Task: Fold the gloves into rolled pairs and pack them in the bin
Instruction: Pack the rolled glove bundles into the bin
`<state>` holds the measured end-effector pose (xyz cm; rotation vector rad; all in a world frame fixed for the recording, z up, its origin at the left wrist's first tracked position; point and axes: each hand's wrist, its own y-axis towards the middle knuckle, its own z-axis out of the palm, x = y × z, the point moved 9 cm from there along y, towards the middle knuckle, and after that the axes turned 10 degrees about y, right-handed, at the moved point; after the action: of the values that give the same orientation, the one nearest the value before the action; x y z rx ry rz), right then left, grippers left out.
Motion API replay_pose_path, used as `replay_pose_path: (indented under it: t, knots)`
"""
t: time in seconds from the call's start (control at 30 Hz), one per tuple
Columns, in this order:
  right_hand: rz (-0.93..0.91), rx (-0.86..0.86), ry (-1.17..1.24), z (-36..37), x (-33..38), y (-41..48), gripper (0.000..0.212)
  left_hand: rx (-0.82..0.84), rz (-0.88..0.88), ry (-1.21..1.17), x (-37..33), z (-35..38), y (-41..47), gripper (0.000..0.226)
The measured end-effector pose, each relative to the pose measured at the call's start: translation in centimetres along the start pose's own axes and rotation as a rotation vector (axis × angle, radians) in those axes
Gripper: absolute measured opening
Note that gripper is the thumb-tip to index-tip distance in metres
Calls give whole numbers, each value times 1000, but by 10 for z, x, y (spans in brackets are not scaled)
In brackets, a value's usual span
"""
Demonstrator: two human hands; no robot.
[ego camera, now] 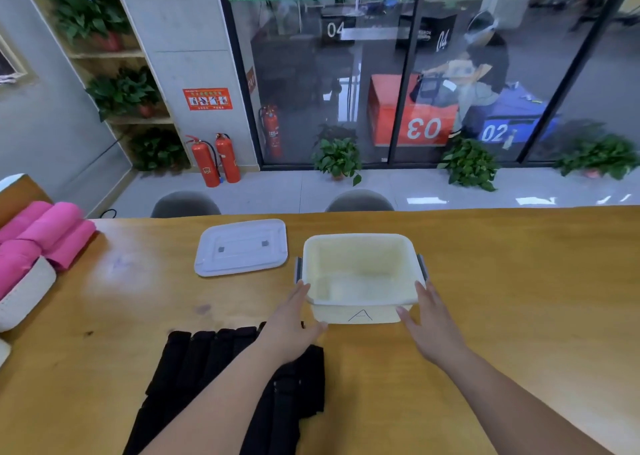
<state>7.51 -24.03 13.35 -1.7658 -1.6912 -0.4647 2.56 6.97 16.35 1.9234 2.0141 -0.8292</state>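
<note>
Black knit gloves (194, 368), translucent rounded-rectangular bin (360, 246)

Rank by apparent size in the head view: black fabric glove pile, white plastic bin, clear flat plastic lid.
1. Black fabric glove pile, though nearest the camera.
2. White plastic bin.
3. Clear flat plastic lid, somewhat farther back.

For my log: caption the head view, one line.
Left hand and right hand touch the empty bin; lid off beside it, black gloves flat nearby.
</note>
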Motion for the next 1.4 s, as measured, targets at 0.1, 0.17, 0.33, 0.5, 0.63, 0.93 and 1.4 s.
replay_pose_path:
  t: [0.1,0.17,0.33,0.5,0.63,0.93,1.4]
  knots:
    - [41,-38,-3,-11,-18,-4,81,23,28,-25,-16,13,1,92]
    - [63,-53,-26,-16,-23,-8,79,26,38,-36,-21,18,2,92]
    - [-23,-169,-139,-21,-10,-16,74,-30,42,-40,-17,23,0,93]
    - [-185,-223,-237,-3,19,-33,68,-19,-13,-36,9,34,-13,91]
    - [-380,-221,-299,24,45,-54,60,6,-79,-19,35,45,-27,87]
    - [-529,-88,-370,77,73,-75,53,35,-134,27,63,69,-57,75]
    - [-469,393,-361,158,60,-79,59,119,-198,-33,67,101,-71,72]
